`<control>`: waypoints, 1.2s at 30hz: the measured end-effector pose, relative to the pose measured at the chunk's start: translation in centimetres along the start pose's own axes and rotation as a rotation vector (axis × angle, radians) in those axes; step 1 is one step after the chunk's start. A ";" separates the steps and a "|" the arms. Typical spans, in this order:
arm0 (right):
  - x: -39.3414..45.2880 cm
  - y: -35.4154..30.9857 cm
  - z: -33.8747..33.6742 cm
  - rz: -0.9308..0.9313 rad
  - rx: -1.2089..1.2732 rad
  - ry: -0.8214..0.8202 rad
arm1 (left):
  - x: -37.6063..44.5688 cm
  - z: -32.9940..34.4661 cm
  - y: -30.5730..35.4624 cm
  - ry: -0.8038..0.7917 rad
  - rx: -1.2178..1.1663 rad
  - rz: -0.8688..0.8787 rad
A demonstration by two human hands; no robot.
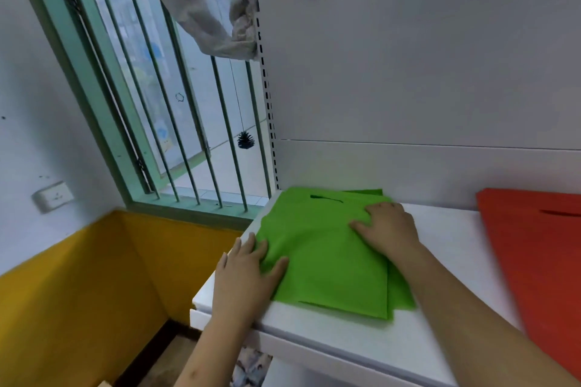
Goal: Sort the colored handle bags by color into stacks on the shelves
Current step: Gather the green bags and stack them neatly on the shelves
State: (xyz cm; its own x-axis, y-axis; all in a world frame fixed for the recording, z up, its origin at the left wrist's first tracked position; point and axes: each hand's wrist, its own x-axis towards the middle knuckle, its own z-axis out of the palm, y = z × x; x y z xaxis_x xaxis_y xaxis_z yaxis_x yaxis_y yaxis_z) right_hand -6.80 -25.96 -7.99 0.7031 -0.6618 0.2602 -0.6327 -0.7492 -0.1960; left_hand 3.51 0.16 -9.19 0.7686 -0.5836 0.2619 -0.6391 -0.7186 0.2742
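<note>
Shelf (440,339): white board carrying both colour piles; its front-left corner is sitting just beside the green stack, so a shove leftward risks sliding bags over the edge.
Orange bags (534,261): lying at the right, well apart from the green; cut off by the frame, so the count is not readable.
Green bags (323,261): resting at the shelf's left end with layers fanning out of line at the lower right (the likeliest fault: uneven pressing is leaving the stack skewed or creased); number of bags unclear.
Right hand (390,229): lying flat on the stack's upper right, fingers straight and spread, gripping nothing.
Left hand (248,273): pressing the left edge, fingers extended, holding nothing; the fabric is bunching beside it.
Hidden: lower shelves and any unsorted bags are lying out of view.
</note>
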 end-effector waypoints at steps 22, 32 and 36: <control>-1.0 -2.3 -3.7 0.037 0.956 0.270 | -2.8 -1.8 0.7 0.366 -0.576 0.007; -0.5 -2.4 -4.1 0.377 1.500 0.034 | -9.6 -4.4 0.3 0.334 -0.825 -0.312; -1.8 -3.6 -5.5 0.298 1.535 -0.088 | -13.0 -5.7 -1.9 0.284 -0.804 -0.371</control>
State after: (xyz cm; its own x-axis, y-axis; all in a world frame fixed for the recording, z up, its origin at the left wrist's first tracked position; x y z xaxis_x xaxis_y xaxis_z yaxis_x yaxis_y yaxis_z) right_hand -7.54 -21.96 -2.57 0.6683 -0.7438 -0.0053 0.1374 0.1305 -0.9819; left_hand -5.39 11.26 -7.84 0.9598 -0.1784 0.2167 -0.2629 -0.3009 0.9167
